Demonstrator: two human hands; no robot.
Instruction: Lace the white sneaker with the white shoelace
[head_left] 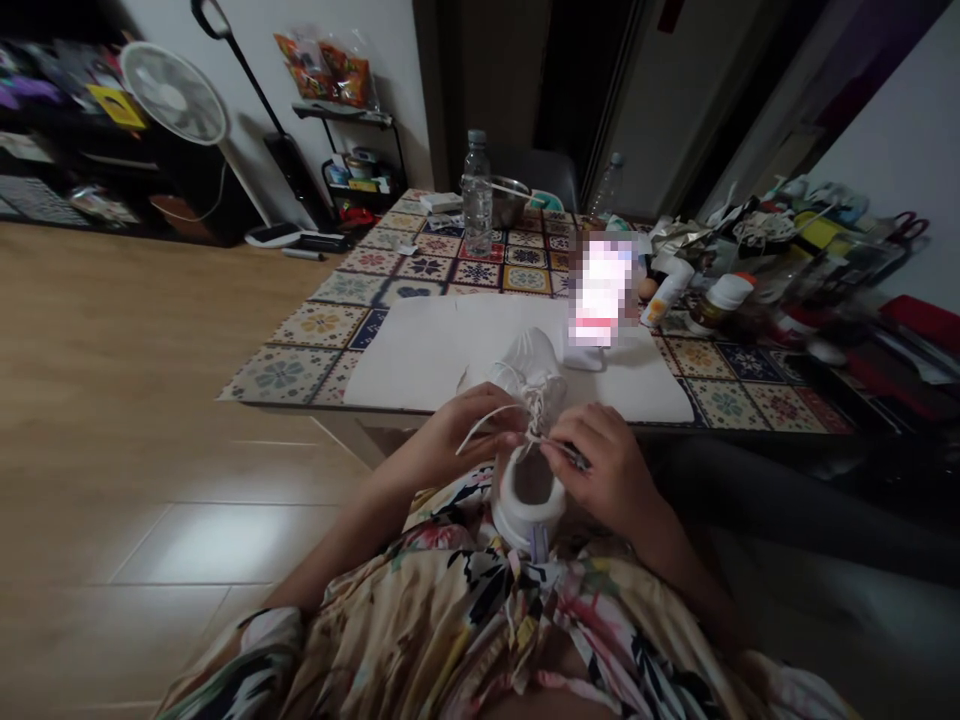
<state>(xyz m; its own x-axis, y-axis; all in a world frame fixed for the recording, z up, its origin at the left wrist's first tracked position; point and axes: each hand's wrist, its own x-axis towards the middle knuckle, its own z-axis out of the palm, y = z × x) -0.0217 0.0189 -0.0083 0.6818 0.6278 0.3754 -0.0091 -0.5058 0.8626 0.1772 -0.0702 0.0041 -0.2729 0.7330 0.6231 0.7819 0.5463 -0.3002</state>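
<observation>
A white sneaker (529, 490) rests heel-down on my lap, its toe leaning on the table's front edge. My left hand (465, 435) is closed at the shoe's left side, pinching a white lace (487, 422) that trails out to the left. My right hand (607, 465) is closed on the lace end at the shoe's right side, near the top eyelets. Both hands meet over the tongue. A white sheet (427, 350) lies on the table under the toe.
The patterned tiled table (322, 325) carries a water bottle (477, 195), a metal bowl (510, 200), a blurred white object (600, 290) and a clutter of bottles and jars (720, 295) at right. A fan (174, 92) stands at far left on the wooden floor (127, 400).
</observation>
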